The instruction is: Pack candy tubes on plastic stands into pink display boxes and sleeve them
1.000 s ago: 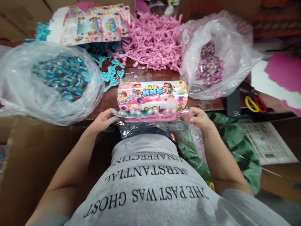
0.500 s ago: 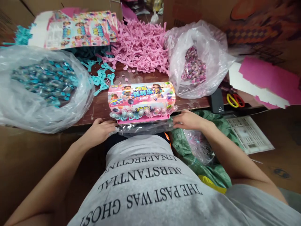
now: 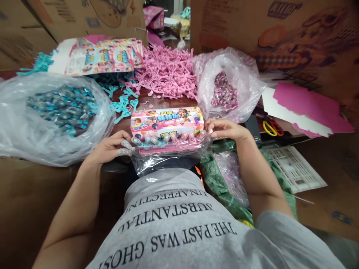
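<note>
A printed pink box (image 3: 167,118) with cartoon figures lies at the table's front edge. Along its near side runs a row of small toys (image 3: 166,139), blue at the left and pink at the right. Clear plastic film (image 3: 157,161), seemingly a bag, stretches below and around the front of the box. At the box's left end, my left hand (image 3: 110,147) pinches the film, with wrapping on two fingertips. My right hand (image 3: 226,129) is closed on the film at the right end, thumb and fingers together.
Left stands a clear bag of blue capsules (image 3: 64,108); right, a bag of pink ones (image 3: 224,91). Pink plastic pieces (image 3: 168,73) are heaped behind the box, beside printed card sheets (image 3: 101,58). Scissors (image 3: 272,128) lie at the right. Cardboard boxes (image 3: 230,30) stand behind.
Both hands were lower beside the film half a second ago and have risen to the box's ends. Film now reaches up over the row of toys. The view has tilted up.
</note>
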The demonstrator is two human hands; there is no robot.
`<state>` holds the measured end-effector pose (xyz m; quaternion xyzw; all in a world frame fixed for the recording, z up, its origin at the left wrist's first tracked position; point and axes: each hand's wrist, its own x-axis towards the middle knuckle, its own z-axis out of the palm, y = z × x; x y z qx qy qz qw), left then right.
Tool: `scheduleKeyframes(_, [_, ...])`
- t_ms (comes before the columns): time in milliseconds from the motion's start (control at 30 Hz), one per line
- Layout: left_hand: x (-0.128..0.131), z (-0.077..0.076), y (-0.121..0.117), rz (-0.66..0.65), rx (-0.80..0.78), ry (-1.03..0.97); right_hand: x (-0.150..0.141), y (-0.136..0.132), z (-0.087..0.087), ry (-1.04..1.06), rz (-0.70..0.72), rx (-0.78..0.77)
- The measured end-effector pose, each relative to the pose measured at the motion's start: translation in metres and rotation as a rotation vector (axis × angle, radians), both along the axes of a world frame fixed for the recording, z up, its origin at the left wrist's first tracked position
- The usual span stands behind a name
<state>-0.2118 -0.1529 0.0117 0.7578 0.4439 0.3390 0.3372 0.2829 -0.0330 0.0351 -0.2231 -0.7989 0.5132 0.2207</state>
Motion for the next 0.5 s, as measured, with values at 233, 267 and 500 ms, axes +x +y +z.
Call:
scheduleKeyframes(233, [-0.002,-0.005,-0.020,0.024,-0.129,0.062,0.011,-0.023,-0.018,0.169,-0.051,-0.058])
scheduleKeyframes(267, [-0.002,-0.005,-0.021,0.078,-0.077,0.092,0.009,-0.023,-0.019,0.180,-0.111,-0.040])
scheduleKeyframes(500, [-0.019,0.006,-0.003,0.099,0.242,0.300,-0.041,0.006,-0.047,0.453,-0.453,-0.007])
